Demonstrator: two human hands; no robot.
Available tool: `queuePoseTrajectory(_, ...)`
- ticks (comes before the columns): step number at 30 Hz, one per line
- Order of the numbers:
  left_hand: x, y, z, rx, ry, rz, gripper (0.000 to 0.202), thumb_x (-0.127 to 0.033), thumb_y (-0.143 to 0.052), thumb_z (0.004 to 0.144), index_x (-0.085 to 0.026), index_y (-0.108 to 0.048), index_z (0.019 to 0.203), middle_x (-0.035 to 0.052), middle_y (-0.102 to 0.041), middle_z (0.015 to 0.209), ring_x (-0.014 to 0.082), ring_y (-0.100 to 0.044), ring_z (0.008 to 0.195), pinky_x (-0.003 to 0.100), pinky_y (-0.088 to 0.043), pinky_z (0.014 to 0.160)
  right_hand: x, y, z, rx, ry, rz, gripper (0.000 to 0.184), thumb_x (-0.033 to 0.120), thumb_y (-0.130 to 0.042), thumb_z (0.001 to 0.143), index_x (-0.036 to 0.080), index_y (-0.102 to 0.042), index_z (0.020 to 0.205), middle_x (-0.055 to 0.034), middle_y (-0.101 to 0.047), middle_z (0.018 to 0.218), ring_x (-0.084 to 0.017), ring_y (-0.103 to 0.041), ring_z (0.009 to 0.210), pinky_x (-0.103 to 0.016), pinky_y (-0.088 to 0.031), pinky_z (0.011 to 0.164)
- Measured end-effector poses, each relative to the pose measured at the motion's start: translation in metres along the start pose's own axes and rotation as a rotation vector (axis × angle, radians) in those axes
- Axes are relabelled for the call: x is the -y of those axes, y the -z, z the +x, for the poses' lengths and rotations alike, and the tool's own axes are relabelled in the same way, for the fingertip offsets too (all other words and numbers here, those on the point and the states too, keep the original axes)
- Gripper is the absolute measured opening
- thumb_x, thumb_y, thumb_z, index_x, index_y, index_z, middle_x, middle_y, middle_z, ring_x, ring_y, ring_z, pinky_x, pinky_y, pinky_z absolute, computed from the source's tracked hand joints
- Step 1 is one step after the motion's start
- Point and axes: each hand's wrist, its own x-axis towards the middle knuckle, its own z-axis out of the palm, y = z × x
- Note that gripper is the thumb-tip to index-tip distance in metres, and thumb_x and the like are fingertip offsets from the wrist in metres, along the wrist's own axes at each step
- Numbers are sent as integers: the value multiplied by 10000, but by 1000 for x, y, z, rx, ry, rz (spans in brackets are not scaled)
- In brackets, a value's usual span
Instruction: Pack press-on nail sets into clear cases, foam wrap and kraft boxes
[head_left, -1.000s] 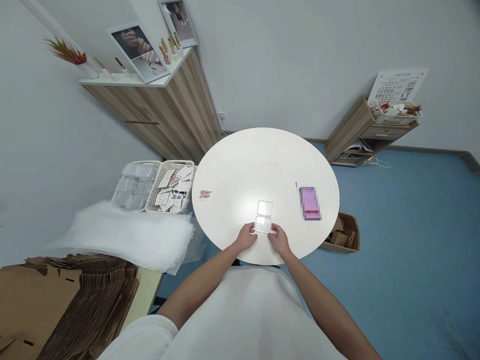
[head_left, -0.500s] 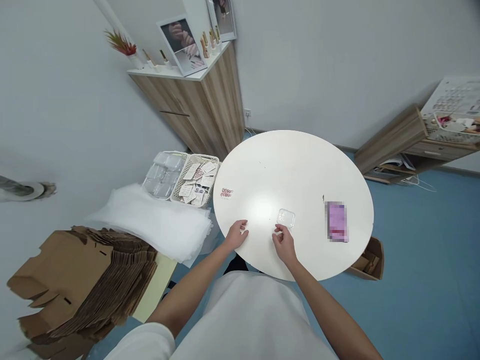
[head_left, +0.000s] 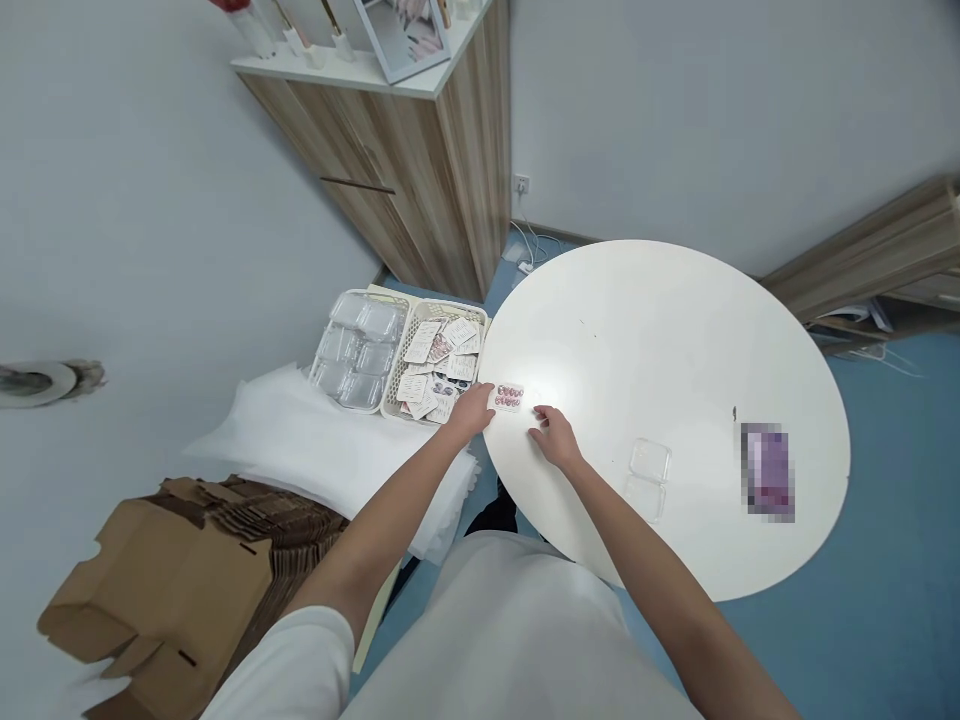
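Note:
A small card of pink press-on nails (head_left: 510,396) lies at the left edge of the round white table (head_left: 660,330). My left hand (head_left: 470,411) touches the card's left end, fingers curled at the table's rim. My right hand (head_left: 553,437) rests on the tabletop just right of the card, fingers loosely bent and empty. A clear plastic clamshell case (head_left: 647,472) lies open on the table to the right, away from both hands.
Left of the table stand two white baskets, one of clear cases (head_left: 360,350) and one of nail cards (head_left: 436,368). White foam sheets (head_left: 315,450) and flattened cardboard boxes (head_left: 187,580) lie nearer me. A blurred purple object (head_left: 768,470) sits at the table's right. A wooden cabinet (head_left: 420,150) stands behind.
Both hands left the clear case and moved left to the nail card. The case now lies open on the table. My view has swung left.

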Motion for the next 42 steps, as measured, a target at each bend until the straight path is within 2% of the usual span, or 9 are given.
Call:
queuePoseTrajectory(3, 1, 4, 16, 97, 5, 73, 536, -129, -561, 685, -186, -370, 1183, 102, -452, 1139, 226, -484, 1006, 266, -369, 763, 6, -13, 18, -36, 1, -105, 454, 239, -527, 689, 219, -432, 1133, -54, -481, 1060, -179, -477, 922, -323, -392, 802)
queuePoseTrajectory(6, -1, 3, 27, 144, -20, 97, 639, -137, -587, 678, -193, -286, 1239, 112, -465, 1112, 237, -484, 1011, 265, -365, 753, 10, -22, 32, -72, -15, -209, 509, 242, -542, 693, 227, -391, 1178, -66, -465, 1067, -203, -453, 966, -336, -373, 806)
queuePoseTrajectory(11, -1, -6, 36, 187, -59, 97, 567, -129, -567, 693, -198, -327, 1202, 96, -505, 1028, 230, -513, 940, 267, -375, 706, 14, -29, 43, -93, -68, -345, 575, 238, -565, 696, 248, -345, 1228, -79, -463, 1032, -228, -453, 949, -344, -344, 774)
queuePoseTrajectory(19, 2, -10, 32, 139, -73, 96, 497, -128, -547, 700, -228, -359, 1149, 68, -439, 1070, 180, -546, 811, 243, -380, 606, 21, -28, 44, -87, -76, -392, 510, 198, -574, 688, 266, -405, 1165, -71, -489, 1016, -227, -469, 920, -327, -336, 724)
queuePoseTrajectory(27, 1, -18, 17, 55, -123, 10, 514, -65, -463, 731, -214, -329, 1204, 86, -424, 1085, 191, -526, 879, 266, -397, 687, 17, -28, 35, -62, 54, -257, 536, 107, -493, 696, 204, -345, 1203, -68, -508, 1066, -192, -491, 931, -337, -371, 779)
queuePoseTrajectory(31, -1, -20, 11, 27, -197, -119, 636, -98, -521, 707, -180, -249, 1276, 101, -428, 1120, 205, -494, 947, 290, -399, 771, 9, -20, 23, -37, 98, -147, 613, 138, -519, 692, 210, -292, 1257, -70, -483, 1071, -176, -505, 857, -331, -416, 771)
queuePoseTrajectory(35, -10, -22, 2, 33, -268, -205, 719, -147, -580, 677, -159, -226, 1303, 99, -476, 1059, 211, -499, 902, 315, -405, 775, -2, -3, 4, -53, 123, -75, 655, 164, -535, 695, 236, -261, 1287, -68, -464, 1059, -182, -498, 850, -347, -436, 780)
queuePoseTrajectory(42, -51, -30, -28, 30, -363, -297, 689, -237, -610, 671, -177, -293, 1280, 64, -521, 983, 153, -497, 728, 284, -419, 678, -26, 40, -42, -58, 184, 42, 637, 207, -536, 704, 282, -275, 1280, -40, -477, 1004, -139, -498, 737, -347, -452, 731)
